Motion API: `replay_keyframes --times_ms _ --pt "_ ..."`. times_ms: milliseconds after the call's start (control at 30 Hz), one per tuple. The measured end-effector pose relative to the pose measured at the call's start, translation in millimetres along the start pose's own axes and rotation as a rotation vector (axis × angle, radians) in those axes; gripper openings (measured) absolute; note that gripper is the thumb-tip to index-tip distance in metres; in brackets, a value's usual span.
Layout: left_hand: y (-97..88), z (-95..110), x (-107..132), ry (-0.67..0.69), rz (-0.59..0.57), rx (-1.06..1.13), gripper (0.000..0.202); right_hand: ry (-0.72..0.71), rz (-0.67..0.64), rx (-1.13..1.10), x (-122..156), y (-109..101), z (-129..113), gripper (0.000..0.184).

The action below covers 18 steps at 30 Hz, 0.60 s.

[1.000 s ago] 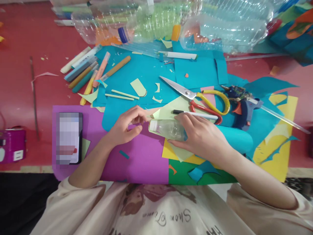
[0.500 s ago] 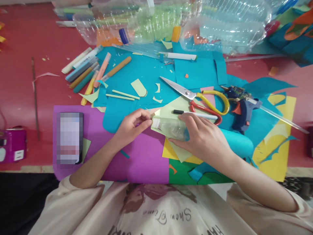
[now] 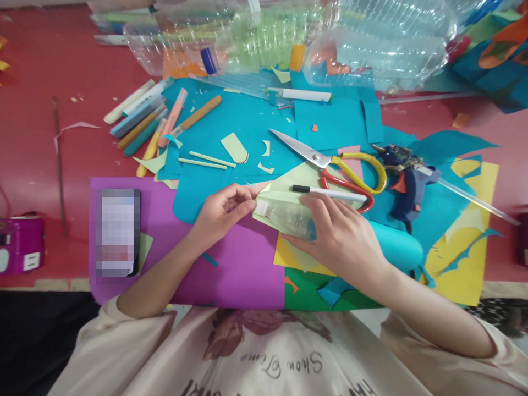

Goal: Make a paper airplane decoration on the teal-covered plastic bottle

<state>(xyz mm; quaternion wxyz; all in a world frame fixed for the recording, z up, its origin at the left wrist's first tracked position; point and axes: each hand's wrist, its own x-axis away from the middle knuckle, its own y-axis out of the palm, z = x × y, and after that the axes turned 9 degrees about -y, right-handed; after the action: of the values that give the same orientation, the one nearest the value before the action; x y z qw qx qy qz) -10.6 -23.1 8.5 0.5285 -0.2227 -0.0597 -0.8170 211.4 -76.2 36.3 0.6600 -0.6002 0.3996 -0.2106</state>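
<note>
A small clear plastic bottle with a white cap lies on its side over light green paper. My right hand is wrapped over the bottle's body from above. At the cap end, my left hand pinches the edge of the light green paper between thumb and forefinger. A teal paper roll sticks out on the far side of my right hand; whether it is joined to the bottle is hidden. Just above the fingers lie a black-capped white pen and large scissors with red and yellow handles.
A blue glue gun with a clear stick lies at the right. Several markers and paper scraps are on teal paper. Clear plastic containers stand at the back. A phone rests on purple paper.
The bottle, paper and teal roll have shifted slightly left and down with my right hand. More light green paper shows above the bottle. My left hand has barely moved.
</note>
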Motion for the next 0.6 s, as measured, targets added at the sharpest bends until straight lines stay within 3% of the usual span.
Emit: replay_keyframes --times_ms 300,600 --pt "-0.2 -0.7 -4.6 -0.023 -0.009 -0.041 0.034 -0.008 0.0 -0.017 1.6 2.8 -2.9 0.034" --pt "1.6 1.5 -3.5 0.075 -0.011 -0.186 0.026 -0.049 0.014 0.024 3.5 4.2 -5.7 0.037"
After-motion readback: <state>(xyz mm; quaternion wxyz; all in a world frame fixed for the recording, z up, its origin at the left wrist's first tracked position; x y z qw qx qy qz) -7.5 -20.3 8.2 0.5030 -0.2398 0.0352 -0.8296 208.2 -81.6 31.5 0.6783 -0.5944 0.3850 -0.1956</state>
